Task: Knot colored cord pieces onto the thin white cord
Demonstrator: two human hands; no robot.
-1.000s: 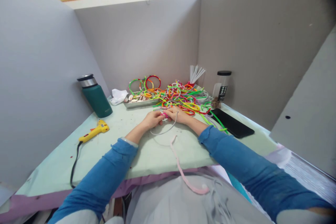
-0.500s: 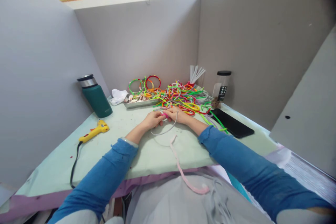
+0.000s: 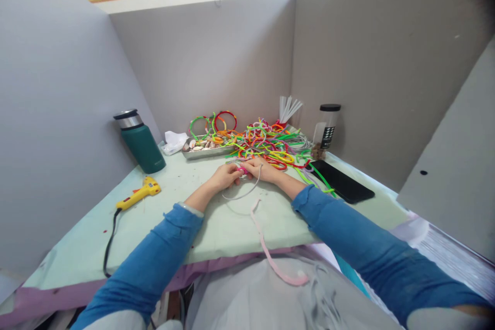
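My left hand (image 3: pixel 225 176) and my right hand (image 3: pixel 260 169) meet over the middle of the table, fingers closed on a small piece with bright pink pipe cleaner (image 3: pixel 242 169). A thin grey pipe cleaner (image 3: pixel 247 194) loops down from between the hands toward me. Fingers cover most of the held piece, so its shape cannot be made out. Nearer to me, a pale pink pipe cleaner (image 3: pixel 265 247) hangs from the table over its front edge onto my lap.
Behind my hands lie a heap of coloured pipe cleaners (image 3: pixel 270 139) and a metal tray (image 3: pixel 209 153) of small pieces. A yellow glue gun (image 3: pixel 139 194) and green bottle (image 3: pixel 143 144) stand left; a black phone (image 3: pixel 342 182) and clear jar (image 3: pixel 326 131) are right.
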